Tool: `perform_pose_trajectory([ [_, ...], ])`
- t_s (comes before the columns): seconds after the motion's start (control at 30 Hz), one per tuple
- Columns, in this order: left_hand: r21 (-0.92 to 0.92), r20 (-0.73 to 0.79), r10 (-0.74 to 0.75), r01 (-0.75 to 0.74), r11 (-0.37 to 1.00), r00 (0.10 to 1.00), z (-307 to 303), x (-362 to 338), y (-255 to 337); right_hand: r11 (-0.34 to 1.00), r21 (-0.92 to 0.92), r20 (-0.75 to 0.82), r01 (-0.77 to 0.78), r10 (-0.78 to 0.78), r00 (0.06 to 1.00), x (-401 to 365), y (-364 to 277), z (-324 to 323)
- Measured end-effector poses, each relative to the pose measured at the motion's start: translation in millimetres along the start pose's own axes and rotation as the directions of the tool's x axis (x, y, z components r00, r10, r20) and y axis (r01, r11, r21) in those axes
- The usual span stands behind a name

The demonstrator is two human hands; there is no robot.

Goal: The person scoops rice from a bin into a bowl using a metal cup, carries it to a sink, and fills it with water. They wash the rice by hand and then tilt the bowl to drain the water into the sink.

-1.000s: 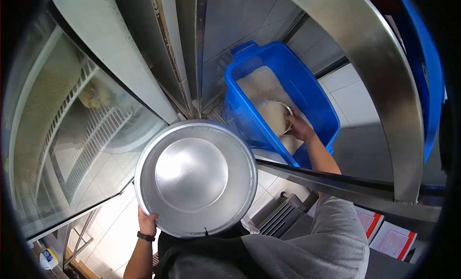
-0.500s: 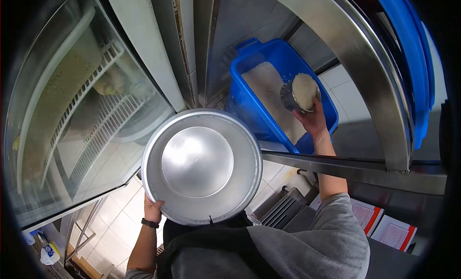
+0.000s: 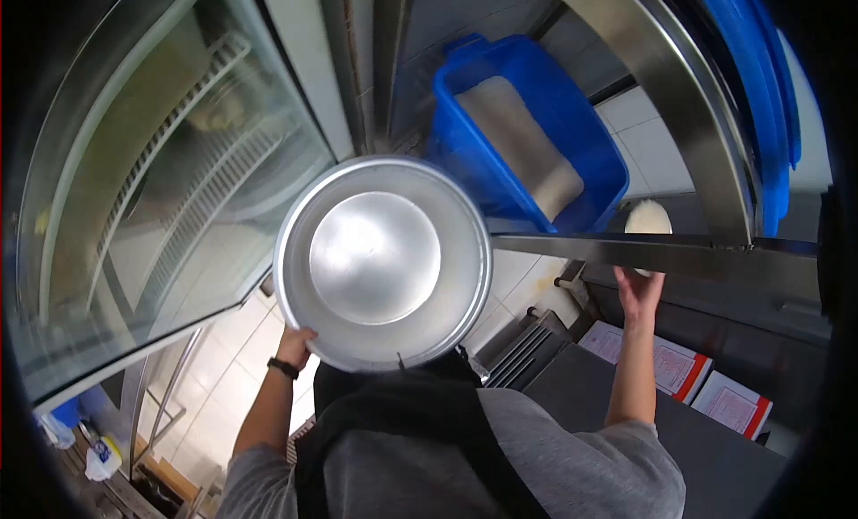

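My left hand (image 3: pixel 295 346) grips the near-left rim of a large round metal pot (image 3: pixel 375 260), fingers hidden beneath. The pot is tilted toward me in front of my body, and its inside shows bare metal. In my right hand (image 3: pixel 638 294) is a metal scoop cup (image 3: pixel 621 218) heaped with white rice (image 3: pixel 648 217). A steel frame bar (image 3: pixel 608 245) crosses in front and hides part of the cup and fingers. Left of the cup stands a blue plastic bin (image 3: pixel 478 152) with more rice (image 3: pixel 523 148) in it.
On the left is a glass door (image 3: pixel 179 188) with white wire racks behind it. A curved steel frame (image 3: pixel 688 90) and a blue lid (image 3: pixel 769 117) stand at the right. White-and-red boxes (image 3: pixel 728 403) lie on a dark surface (image 3: pixel 599 407).
My right hand has carried the rice-filled cup out of the blue bin, to the right and toward me, behind the steel bar. The pot stays in my left hand; the view has shifted.
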State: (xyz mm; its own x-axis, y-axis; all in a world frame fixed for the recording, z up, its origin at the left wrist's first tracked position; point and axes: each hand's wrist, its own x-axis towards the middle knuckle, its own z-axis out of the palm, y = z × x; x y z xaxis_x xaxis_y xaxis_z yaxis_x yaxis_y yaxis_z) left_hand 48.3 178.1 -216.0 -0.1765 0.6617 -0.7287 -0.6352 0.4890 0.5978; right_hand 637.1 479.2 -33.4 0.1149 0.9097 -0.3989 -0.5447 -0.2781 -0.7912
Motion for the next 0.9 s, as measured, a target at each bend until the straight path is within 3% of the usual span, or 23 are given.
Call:
perform_pose_trajectory([
  [0.07,0.023,-0.030,-0.128,0.128,0.991,0.991,11,-10,16,1.000,-0.012,-0.174,0.021,-0.023,0.984,-43,1,-8],
  [0.13,0.021,0.018,-0.225,0.225,0.974,0.974,-14,3,3,0.998,-0.065,-0.253,-0.021,0.004,0.968,-80,5,-18],
  [0.33,0.065,0.000,-0.263,0.263,0.963,0.965,-10,0,10,0.967,-0.194,-0.267,-0.168,0.112,0.957,-169,54,29],
  [0.37,0.053,0.028,-0.247,0.245,0.968,0.969,-13,1,7,0.968,-0.177,-0.188,-0.177,0.143,0.972,-175,66,33],
  [0.47,0.071,0.003,-0.271,0.270,0.960,0.963,-17,5,2,0.961,-0.269,-0.091,0.061,-0.088,0.992,-188,108,73],
  [0.53,0.064,-0.002,-0.269,0.268,0.961,0.963,-10,-1,4,0.819,-0.496,-0.005,0.289,-0.336,0.942,-190,134,93],
  [0.57,0.054,-0.006,-0.266,0.266,0.962,0.964,-7,-3,5,0.627,-0.683,0.110,0.375,-0.419,0.901,-185,147,82],
  [0.6,0.055,-0.002,-0.265,0.264,0.963,0.964,-8,-4,1,0.336,-0.723,0.378,0.604,-0.539,0.753,-177,155,83],
  [0.67,0.079,0.025,-0.284,0.281,0.956,0.959,-20,3,-9,0.135,-0.565,0.624,0.814,-0.576,0.529,-165,155,110],
  [0.7,0.038,0.055,-0.276,0.275,0.961,0.959,-26,6,-17,0.133,-0.563,0.621,0.816,-0.583,0.523,-154,156,116],
  [0.77,0.023,0.103,-0.238,0.237,0.971,0.966,-23,5,-19,-0.190,-0.276,0.834,0.942,-0.535,0.136,-130,152,120],
  [0.87,-0.007,0.164,-0.201,0.205,0.979,0.966,-19,5,-17,-0.379,0.003,0.884,0.925,-0.432,-0.180,-118,138,161],
  [0.9,-0.007,0.164,-0.190,0.193,0.981,0.968,-21,3,-18,-0.375,-0.001,0.885,0.927,-0.431,-0.174,-122,132,180],
])
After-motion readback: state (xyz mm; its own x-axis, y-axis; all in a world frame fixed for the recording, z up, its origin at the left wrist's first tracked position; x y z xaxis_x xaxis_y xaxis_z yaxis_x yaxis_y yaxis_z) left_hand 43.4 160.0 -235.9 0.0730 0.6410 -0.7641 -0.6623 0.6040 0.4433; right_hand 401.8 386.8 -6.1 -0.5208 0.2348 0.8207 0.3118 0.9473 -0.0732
